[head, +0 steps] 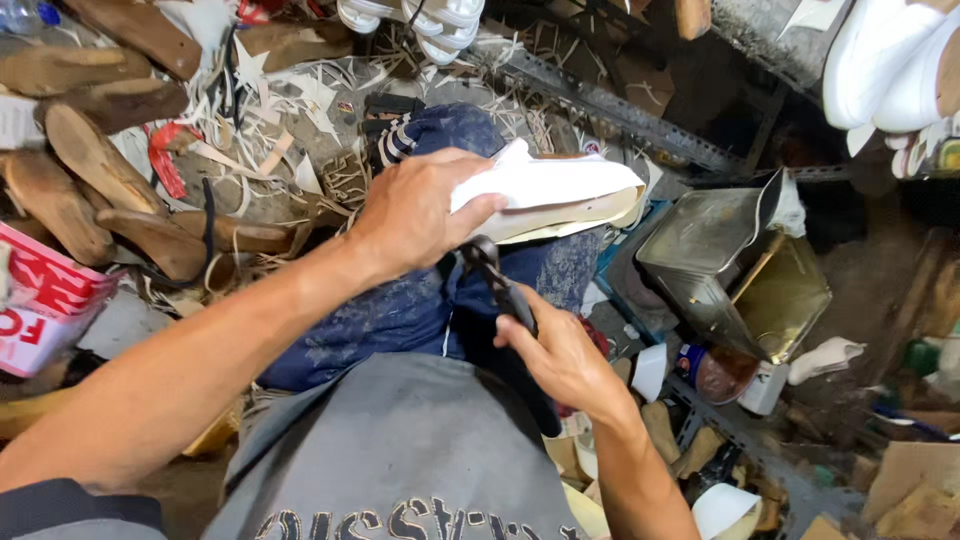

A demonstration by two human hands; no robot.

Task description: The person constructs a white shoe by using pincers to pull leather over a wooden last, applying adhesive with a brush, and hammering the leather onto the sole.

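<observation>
My left hand [420, 215] grips a white shoe sole [560, 190] by its near end and holds it over my knee, which is covered in blue denim [400, 310]. The sole's tan underside edge shows along the bottom. My right hand [555, 350] is closed around the handles of dark pincers or shears [495, 280], whose jaws point up toward the sole's lower edge, just below my left thumb.
Brown wooden shoe lasts [80, 170] and pale leather scraps [270, 130] lie at the left. An open square metal tin [740, 270] stands at the right beside a small round can [710, 370]. White soles [890, 60] hang at top right. A metal rack rail [620, 110] crosses behind.
</observation>
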